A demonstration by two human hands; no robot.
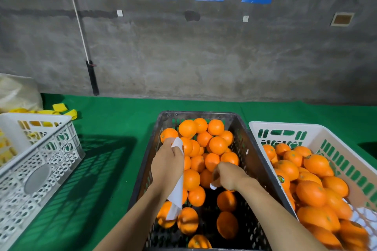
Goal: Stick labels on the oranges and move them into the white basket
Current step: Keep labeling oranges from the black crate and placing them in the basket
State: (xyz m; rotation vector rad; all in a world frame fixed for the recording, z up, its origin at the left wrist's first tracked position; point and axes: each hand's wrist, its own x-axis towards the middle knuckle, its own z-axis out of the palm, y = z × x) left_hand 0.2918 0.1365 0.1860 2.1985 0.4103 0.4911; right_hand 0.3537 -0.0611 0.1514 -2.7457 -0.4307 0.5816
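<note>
Over the dark crate [251,142] of oranges [217,145], the left hand [167,164] gripped the limp label strip [175,195]; the right hand [228,175] pinched a label [212,186]. Firm, round fruit likely needed cupping. The white basket [318,132] sat just right.

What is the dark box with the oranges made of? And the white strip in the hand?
The dark box looks like hard moulded plastic, matte grey-black: its walls are a regular grid of holes with a thick smooth rim. The white strip held in the left hand looks like thin, smooth paper, probably label backing: it bends and hangs limp below the fist.
</note>
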